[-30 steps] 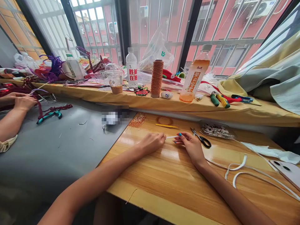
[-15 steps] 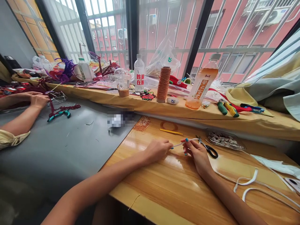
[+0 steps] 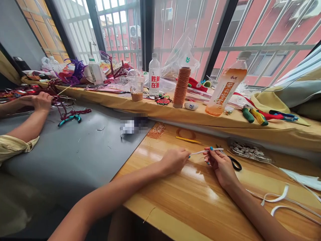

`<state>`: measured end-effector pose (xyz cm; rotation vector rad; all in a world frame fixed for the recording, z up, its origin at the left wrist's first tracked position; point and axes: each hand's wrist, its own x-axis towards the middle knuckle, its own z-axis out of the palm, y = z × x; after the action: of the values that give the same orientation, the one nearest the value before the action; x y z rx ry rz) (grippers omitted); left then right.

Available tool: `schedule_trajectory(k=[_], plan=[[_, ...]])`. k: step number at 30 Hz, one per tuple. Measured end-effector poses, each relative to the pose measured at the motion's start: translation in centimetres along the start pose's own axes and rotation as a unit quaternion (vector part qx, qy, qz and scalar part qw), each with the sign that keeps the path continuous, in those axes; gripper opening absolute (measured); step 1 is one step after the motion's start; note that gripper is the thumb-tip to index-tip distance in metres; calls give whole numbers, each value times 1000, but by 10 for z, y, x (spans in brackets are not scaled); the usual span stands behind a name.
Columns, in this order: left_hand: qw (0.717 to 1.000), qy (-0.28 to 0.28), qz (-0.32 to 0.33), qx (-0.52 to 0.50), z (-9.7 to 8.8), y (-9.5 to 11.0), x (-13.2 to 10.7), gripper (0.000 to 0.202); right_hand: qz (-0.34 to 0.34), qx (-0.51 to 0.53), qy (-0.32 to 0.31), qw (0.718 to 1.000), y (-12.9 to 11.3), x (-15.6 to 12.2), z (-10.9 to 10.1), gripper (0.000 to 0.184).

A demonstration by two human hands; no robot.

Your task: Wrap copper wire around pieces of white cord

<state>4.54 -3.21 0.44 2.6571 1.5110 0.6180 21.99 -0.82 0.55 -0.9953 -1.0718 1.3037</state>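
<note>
A thin white cord (image 3: 199, 153) stretches between my two hands over the wooden table. My left hand (image 3: 175, 161) is closed in a fist round one end of it. Thumb and fingers of my right hand (image 3: 220, 164) pinch the cord farther along, and its other end sticks out to the right past the thumb. Black-handled scissors (image 3: 236, 163) lie just behind my right hand, which hides part of their blades. Beyond my hands are a yellow strip-shaped tool (image 3: 188, 139) and a coil of copper-coloured wire (image 3: 186, 134).
A clear tray of small pieces (image 3: 248, 149) stands at the back right. White flat straps (image 3: 278, 197) lie by my right forearm. Bottles, a thread spool (image 3: 182, 87) and pliers (image 3: 254, 115) crowd the sill. Another person's hands (image 3: 41, 102) work at the left, near turquoise-handled pliers (image 3: 70, 119).
The view has shifted, so everything sits a little farther right. More of the cord's end now shows beyond my right thumb. Both hands keep their hold.
</note>
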Motion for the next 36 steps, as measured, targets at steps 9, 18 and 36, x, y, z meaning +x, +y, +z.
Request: schedule_trajectory(k=[9, 18, 36], plan=[[992, 8, 24, 122, -6, -3, -1, 34, -4, -22, 27, 999, 1, -4, 6, 35], [995, 86, 11, 56, 3, -8, 1, 29, 18, 18, 5, 1000, -2, -6, 2, 27], [989, 140, -6, -43, 6, -14, 2, 15, 18, 36, 10, 999, 0, -6, -1, 27]])
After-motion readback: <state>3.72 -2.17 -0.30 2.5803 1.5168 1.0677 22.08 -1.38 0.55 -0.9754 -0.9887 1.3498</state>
